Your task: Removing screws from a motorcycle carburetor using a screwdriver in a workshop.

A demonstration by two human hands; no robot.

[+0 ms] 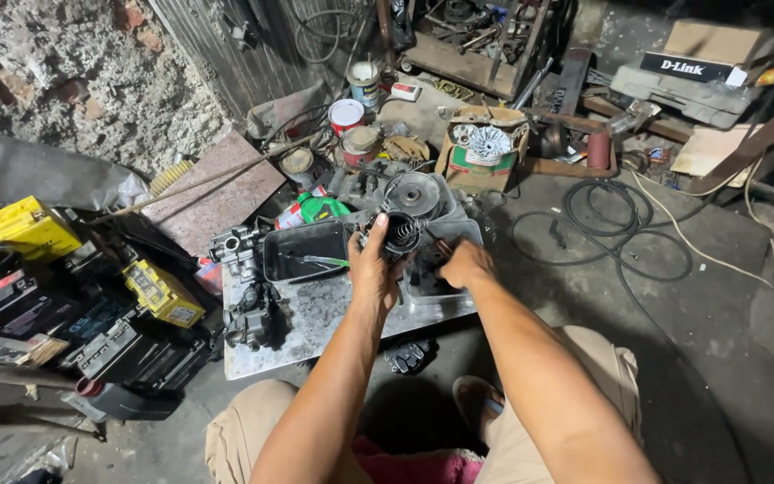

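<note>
Hands (418, 260) raised, gripping spring assembly (402, 231).

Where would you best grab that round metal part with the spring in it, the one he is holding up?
Probably by its outer rim, from the left, as the left hand does now: fingers wrap the round part at its edge. The coil spring sits in the open middle, and the right hand works from the right, so that side is best left free.
</note>
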